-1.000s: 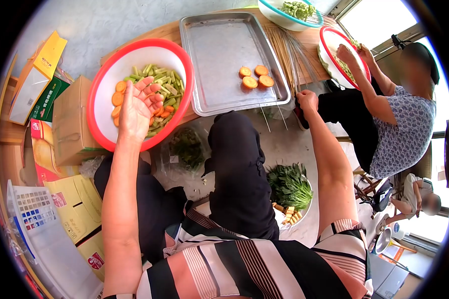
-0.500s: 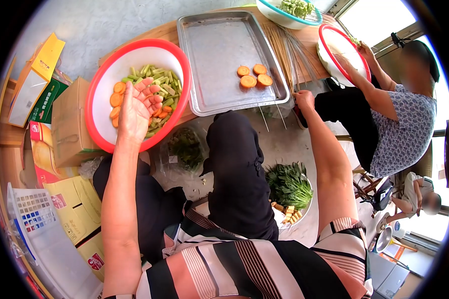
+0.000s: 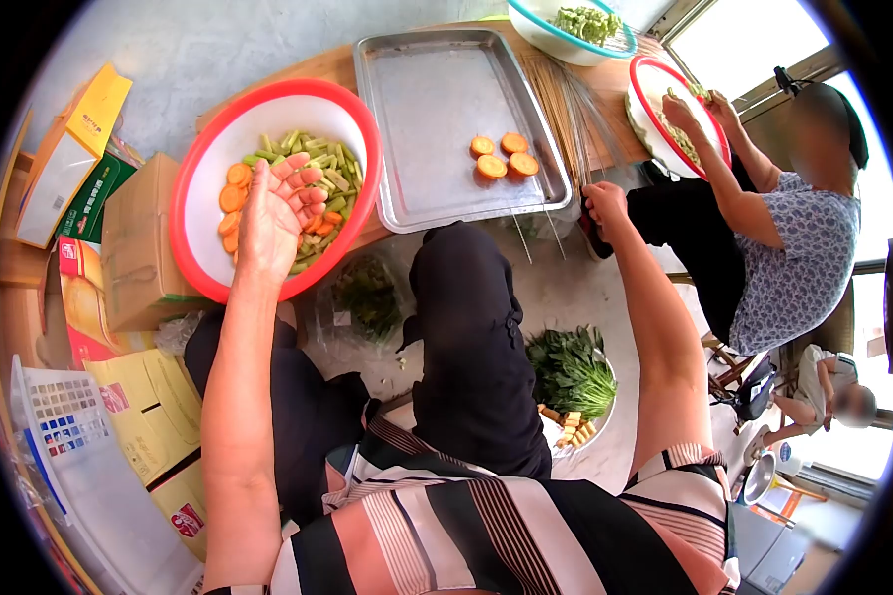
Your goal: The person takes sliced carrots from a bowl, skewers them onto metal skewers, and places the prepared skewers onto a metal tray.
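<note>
Holding the left hand (image 3: 283, 213) at ten o'clock over the bowl (image 3: 203, 178), palm up, curling its fingers loosely, gripping nothing visible. Resting the right hand (image 3: 605, 203) at two o'clock, by the near ends of the skewers (image 3: 546, 89), curling its fingers in; cannot tell whether gripping one.

Risking a knock where leaving two skewer ends (image 3: 522, 238) jutting past the tray (image 3: 427, 109) at five o'clock, just above the knee (image 3: 461, 258): bumping them, perhaps shifting the slices. Risking a spill too, by tugging one skewer from the crowded bundle and dragging others off the table (image 3: 335, 69).

Seeing four carrot slices (image 3: 491, 168) lying at four o'clock on the tray, in two pairs: round, bright orange, seemingly lining up with the jutting skewers. Seeing more slices (image 3: 232, 198) overlapping at nine o'clock in the bowl, and cut green stems (image 3: 313, 149) heaping at one.
</note>
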{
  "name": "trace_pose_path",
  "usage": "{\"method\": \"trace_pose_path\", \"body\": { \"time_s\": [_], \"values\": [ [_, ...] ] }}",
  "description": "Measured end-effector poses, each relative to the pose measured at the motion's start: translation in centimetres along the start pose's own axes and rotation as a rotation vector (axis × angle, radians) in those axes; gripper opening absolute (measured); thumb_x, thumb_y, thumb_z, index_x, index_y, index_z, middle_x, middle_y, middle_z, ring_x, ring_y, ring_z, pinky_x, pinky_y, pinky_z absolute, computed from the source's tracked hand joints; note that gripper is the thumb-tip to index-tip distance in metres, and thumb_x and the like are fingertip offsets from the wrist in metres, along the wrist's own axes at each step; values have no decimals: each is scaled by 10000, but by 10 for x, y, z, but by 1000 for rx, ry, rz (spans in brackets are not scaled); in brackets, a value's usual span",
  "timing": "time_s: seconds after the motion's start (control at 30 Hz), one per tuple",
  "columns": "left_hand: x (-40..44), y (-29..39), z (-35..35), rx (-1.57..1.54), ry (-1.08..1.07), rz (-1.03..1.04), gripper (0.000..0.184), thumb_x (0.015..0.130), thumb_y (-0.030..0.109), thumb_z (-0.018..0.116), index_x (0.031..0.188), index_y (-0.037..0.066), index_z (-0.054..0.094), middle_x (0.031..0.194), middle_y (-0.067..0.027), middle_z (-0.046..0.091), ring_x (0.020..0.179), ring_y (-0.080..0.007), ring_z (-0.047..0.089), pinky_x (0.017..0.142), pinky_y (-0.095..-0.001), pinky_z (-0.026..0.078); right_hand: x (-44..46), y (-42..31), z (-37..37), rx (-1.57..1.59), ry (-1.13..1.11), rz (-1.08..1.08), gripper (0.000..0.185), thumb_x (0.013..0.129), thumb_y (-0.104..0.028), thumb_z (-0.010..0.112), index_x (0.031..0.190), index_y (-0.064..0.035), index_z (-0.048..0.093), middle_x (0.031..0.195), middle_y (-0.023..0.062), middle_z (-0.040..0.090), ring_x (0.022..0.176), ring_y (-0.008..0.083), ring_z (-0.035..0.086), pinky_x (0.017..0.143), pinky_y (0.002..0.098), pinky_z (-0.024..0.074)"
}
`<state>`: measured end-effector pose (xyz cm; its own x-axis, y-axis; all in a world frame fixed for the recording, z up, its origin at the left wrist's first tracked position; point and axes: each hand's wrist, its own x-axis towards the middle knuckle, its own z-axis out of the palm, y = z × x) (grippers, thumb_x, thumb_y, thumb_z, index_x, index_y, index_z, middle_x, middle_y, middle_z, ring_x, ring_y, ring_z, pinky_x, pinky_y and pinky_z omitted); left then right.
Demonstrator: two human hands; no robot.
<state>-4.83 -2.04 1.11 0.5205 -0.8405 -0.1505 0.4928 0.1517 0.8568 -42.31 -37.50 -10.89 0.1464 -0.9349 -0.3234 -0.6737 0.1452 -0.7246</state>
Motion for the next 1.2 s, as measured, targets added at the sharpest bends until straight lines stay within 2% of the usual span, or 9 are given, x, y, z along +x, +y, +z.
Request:
{"method": "trace_pose_path", "body": {
  "time_s": [0.07,0.13,0.23,0.53,0.8,0.93,0.97,1.03,1.2],
  "values": [
    [-2,2,0,-14,3,5,497,954,467,369,1155,40,521,970,-72,615,805,-147,591,727,-288,483,-18,-13,-7,183,-112,36,232,770,-262,638,748,-37,587,628,41,569,468,135,491,466,276,389],
    [0,0,-3,-25,1,15,493,953,464,373,1158,40,519,969,-71,617,806,-147,592,729,-288,484,-44,-38,-14,853,-447,222,170,838,-224,577,750,-89,523,566,-17,471,421,97,390,425,246,290],
    [2,-3,-12,-64,23,35,478,939,451,423,1135,28,527,960,-87,625,776,-161,603,701,-298,480,-94,-83,-18,1156,-730,155,143,878,-194,532,767,-111,496,550,-25,419,407,93,342,424,249,268],
    [-12,16,-7,-52,-65,-9,454,935,429,449,1143,34,530,982,-86,636,674,-102,558,596,-227,422,-282,-221,78,625,-869,-257,119,847,-135,546,752,-66,521,557,15,459,408,94,379,375,218,269],
    [-19,28,-34,-101,-101,76,314,948,319,462,920,28,575,720,-37,564,529,-78,458,459,-199,340,-308,-235,167,300,-1077,-394,226,911,-265,526,798,-72,557,615,16,525,459,72,416,425,202,294],
    [-24,35,-37,-1,-104,62,281,936,285,485,810,46,562,642,-10,517,487,-70,432,415,-190,319,-280,-250,183,434,-868,-500,333,947,-324,443,956,-15,568,747,42,567,505,72,424,458,207,315],
    [-25,37,-37,131,-135,19,286,936,302,482,807,56,553,620,1,488,472,-64,402,406,-189,304,-272,-255,187,575,-844,-426,290,912,-291,518,948,-11,583,772,66,613,495,80,454,439,217,338],
    [-30,33,-30,257,-210,-93,307,919,291,493,755,44,573,597,-12,524,414,-62,432,371,-182,314,-262,-262,197,668,-806,-369,252,918,-242,509,962,-5,581,801,79,619,490,85,449,438,218,337],
    [-31,22,-24,437,-268,-239,327,906,305,512,784,15,601,611,-31,561,432,-85,513,396,-196,386,-228,-239,217,813,-927,-282,182,921,-173,501,955,-18,589,743,68,623,466,86,443,428,211,344]
  ]
}}
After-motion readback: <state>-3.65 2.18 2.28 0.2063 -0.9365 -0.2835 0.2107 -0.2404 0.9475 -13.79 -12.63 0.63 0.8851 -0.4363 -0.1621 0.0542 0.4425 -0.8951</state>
